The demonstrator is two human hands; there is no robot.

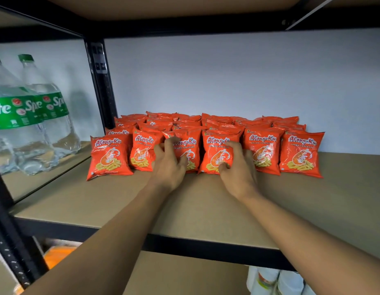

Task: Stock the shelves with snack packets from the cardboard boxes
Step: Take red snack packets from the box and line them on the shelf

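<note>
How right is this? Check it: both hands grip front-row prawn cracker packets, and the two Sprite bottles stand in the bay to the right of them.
One thing is wrong: the Sprite bottles stand in the bay to the left of the front-row packets, not the right, as the head view shows. The rest holds: the left hand and the right hand each grip one.
</note>
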